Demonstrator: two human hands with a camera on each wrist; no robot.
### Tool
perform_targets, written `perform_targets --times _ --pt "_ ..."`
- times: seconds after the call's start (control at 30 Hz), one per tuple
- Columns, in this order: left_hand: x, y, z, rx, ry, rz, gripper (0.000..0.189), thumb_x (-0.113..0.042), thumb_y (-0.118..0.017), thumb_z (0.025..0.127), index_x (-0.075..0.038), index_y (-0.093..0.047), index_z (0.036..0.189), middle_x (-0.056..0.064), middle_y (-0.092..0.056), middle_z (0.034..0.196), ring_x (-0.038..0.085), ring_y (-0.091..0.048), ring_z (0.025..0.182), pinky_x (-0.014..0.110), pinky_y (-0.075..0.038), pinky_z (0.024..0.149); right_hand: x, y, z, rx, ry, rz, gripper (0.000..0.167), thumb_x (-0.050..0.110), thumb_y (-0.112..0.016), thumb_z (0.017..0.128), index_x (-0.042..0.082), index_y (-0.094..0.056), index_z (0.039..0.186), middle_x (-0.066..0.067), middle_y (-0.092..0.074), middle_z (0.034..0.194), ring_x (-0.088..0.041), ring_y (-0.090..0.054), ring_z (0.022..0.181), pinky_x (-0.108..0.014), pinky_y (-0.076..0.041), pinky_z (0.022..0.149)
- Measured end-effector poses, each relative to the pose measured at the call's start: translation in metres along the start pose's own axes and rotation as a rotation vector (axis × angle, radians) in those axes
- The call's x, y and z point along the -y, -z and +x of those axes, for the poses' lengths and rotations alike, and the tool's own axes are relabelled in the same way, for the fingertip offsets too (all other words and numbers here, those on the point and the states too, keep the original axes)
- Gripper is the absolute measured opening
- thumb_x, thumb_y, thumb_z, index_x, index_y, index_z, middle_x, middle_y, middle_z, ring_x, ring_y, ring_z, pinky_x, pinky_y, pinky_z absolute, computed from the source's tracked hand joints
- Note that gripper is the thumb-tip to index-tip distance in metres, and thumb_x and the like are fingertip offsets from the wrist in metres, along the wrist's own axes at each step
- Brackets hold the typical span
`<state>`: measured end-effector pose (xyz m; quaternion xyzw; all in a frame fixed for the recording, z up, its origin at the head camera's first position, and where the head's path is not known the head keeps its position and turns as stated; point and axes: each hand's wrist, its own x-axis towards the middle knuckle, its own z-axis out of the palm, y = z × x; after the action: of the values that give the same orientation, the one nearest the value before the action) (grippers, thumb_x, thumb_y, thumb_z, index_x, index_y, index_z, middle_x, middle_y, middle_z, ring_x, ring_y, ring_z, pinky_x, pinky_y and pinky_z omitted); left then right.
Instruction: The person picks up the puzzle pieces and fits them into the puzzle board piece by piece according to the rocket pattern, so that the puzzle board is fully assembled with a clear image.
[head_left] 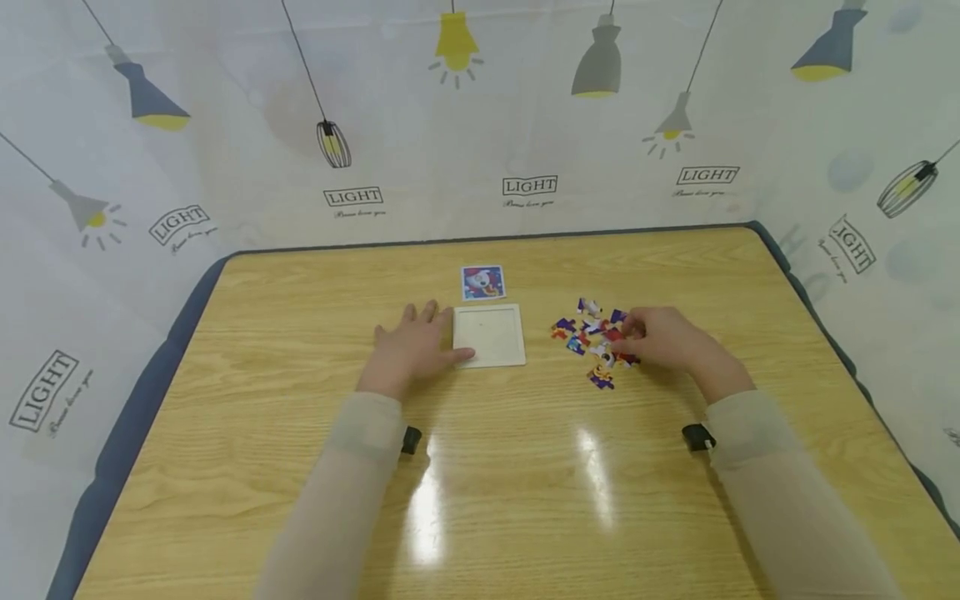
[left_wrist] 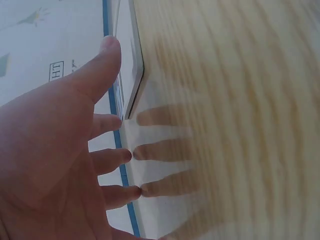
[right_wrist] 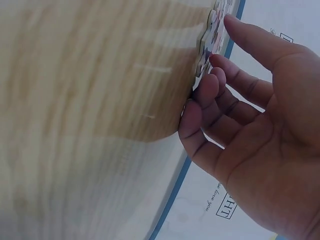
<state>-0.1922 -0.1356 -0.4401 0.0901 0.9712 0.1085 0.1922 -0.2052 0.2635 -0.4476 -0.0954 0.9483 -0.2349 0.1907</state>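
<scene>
Head view: A person in pale sleeves (head_left: 330, 492) reaches over a wood-grained worktop (head_left: 510, 467), the left hand (head_left: 408, 350) beside a cream tray (head_left: 491, 337), the right hand (head_left: 667, 340) at a loose heap of puzzle pieces (head_left: 596, 327).

Puzzle pieces: Purple, red, white and yellow, they lie on the worktop to the right of the tray, a strip of wood between. The heap is roughly round with no clear long axis; one yellow-and-purple piece (head_left: 602, 377) lies on its near edge.

Right hand: Nearer of the two to the heap, it comes in from the right, its fingers bent over the pieces on that side. Most of the heap lies to the left of the fingertips. In the right wrist view the thumb stands apart from the forefinger; whether a piece is caught between them cannot be told.

Left hand: Fingers straight and spread, holding nothing, with the thumb over the tray's near left corner and the forefinger by its left edge.

Tray: Shallow, rimmed and close to square, it sits between the two hands, just beside the left and well apart from the right. From the right fingers it lies leftward, beyond the heap.

Picture card (head_left: 483, 283): Small, blue and red, it lies just beyond the tray's far edge.

Backdrop (head_left: 442, 150): Pale cloth printed with hanging lamps rises behind the worktop.
</scene>
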Motion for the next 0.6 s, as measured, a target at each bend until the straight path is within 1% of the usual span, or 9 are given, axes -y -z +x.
perform_targets --times 0.17,0.27,0.37,0.47,0.6 --pt "0.0004 -0.0029 0.0003 0.014 0.004 -0.041 0.096 -0.076 -0.057 0.096 -0.031 -0.018 0.172 0.009 -0.006 0.182 0.046 -0.003 0.167 0.087 -0.008 0.12 0.0027 -0.0014 0.0042 0.007 0.003 0.008 0.031 0.034 -0.072 0.102 0.006 -0.067 0.111 -0.008 -0.063 0.088 -0.02 -0.054 0.075 -0.031 -0.044 0.063" --pt "-0.0012 -0.0035 0.0006 0.026 0.004 -0.052 0.098 -0.076 -0.059 0.095 -0.033 -0.018 0.172 0.01 -0.004 0.182 0.048 -0.001 0.166 0.089 -0.008 0.117 0.0033 -0.0019 0.0045 0.009 0.035 0.008 0.029 0.028 -0.069 0.104 0.004 -0.067 0.12 -0.008 -0.061 0.085 -0.019 -0.052 0.07 -0.031 -0.043 0.06" --pt "-0.0033 -0.0034 0.001 0.029 0.007 -0.055 0.099 -0.076 -0.061 0.094 -0.033 -0.018 0.172 0.01 -0.003 0.182 0.05 -0.001 0.165 0.09 -0.008 0.116 0.0039 -0.0021 0.0036 0.005 0.056 0.005 0.033 0.024 -0.065 0.106 0.004 -0.065 0.132 -0.008 -0.062 0.084 -0.018 -0.052 0.067 -0.031 -0.043 0.06" --pt "-0.0045 -0.0018 0.0013 0.031 0.01 -0.059 0.1 -0.075 -0.062 0.094 -0.032 -0.018 0.172 0.01 -0.002 0.181 0.05 -0.001 0.165 0.091 -0.008 0.114 0.0038 -0.002 0.0022 -0.015 0.051 -0.011 0.038 0.025 -0.065 0.107 0.003 -0.063 0.138 -0.008 -0.063 0.084 -0.019 -0.052 0.068 -0.032 -0.043 0.06" --pt "-0.0047 0.0019 0.0016 0.044 0.023 -0.076 0.102 -0.073 -0.063 0.094 -0.029 -0.016 0.172 0.01 -0.003 0.181 0.049 -0.001 0.165 0.091 -0.008 0.115 0.0046 -0.0018 0.0017 -0.036 0.034 -0.022 0.045 0.038 -0.068 0.105 0.005 -0.065 0.136 -0.007 -0.057 0.08 -0.019 -0.049 0.066 -0.032 -0.04 0.06"
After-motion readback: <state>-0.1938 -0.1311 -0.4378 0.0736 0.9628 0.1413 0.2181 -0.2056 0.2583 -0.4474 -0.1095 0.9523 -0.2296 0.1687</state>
